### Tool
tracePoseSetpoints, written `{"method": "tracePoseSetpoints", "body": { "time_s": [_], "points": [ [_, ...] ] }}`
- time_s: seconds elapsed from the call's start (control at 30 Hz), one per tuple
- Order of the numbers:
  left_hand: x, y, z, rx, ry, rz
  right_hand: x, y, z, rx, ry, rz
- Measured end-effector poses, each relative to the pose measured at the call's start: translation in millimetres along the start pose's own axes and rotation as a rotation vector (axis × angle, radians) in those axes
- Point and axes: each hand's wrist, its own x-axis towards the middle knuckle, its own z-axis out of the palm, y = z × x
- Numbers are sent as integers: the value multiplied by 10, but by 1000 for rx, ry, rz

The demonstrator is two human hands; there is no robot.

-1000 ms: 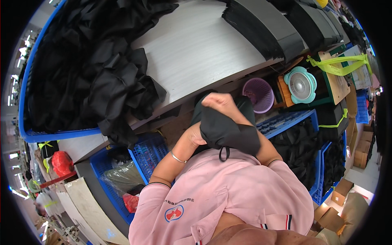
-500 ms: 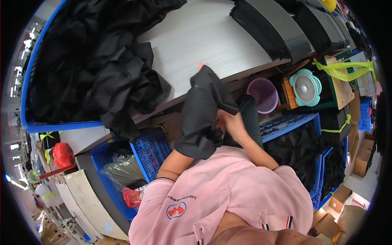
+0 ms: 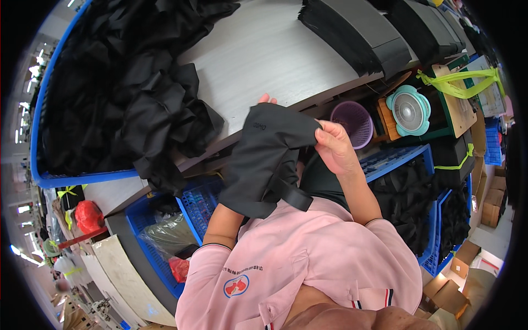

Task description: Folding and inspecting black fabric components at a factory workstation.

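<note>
A piece of black cloth (image 3: 253, 159), apparently sewn, with a strap-like flap at its lower end, lies over my left forearm and hand. Only the fingertips of my left hand (image 3: 267, 99) show past its far edge; the rest is hidden by the cloth that the hand holds up. My right hand (image 3: 336, 146) is closed, pinching the cloth's right corner between thumb and fingers. A small dark mark shows near the cloth's upper left. Beside it on the left, a heap of black cloth (image 3: 157, 104) spills out of a blue crate (image 3: 91, 177) onto the grey table (image 3: 242, 55).
Stacked black pieces (image 3: 357, 36) stand at the table's far right. Below them are a purple basket (image 3: 353, 124) and a turquoise fan (image 3: 408, 110). Blue crates (image 3: 429, 220) of black cloth flank me on the right; another blue crate (image 3: 151, 242) holds plastic bags on the left.
My right hand has moved up and outward from the cloth's lower right side to its upper right corner. The cloth is now spread wider, its strap-like flap showing.
</note>
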Motion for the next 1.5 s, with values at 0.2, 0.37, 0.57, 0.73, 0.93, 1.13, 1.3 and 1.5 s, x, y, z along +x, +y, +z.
{"method": "tracePoseSetpoints", "body": {
  "time_s": [0.2,0.37,0.57,0.73,0.93,1.13,1.3,1.5],
  "points": [
    [-284,-437,106,214,-269,98,538,-188,-220,-229,323,33],
    [-361,-57,304,-984,-275,-40,245,-40,-141,-477,437,-331],
    [-360,-107,163,56,-223,343,25,294,-71,-1677,244,-1077],
    [-462,-218,113,506,-321,323,157,306,-230,-1685,310,-1050],
    [-439,-421,98,202,-338,142,82,364,-356,-1675,253,-927],
    [-561,-579,-62,-101,-367,-27,-45,178,-288,-1663,100,-956],
    [-355,-658,-458,-364,-373,-157,-123,-157,-289,-1007,-414,-369],
    [28,-480,-588,-303,-101,-119,719,-531,-448,-1021,190,-462]
  ]
}}
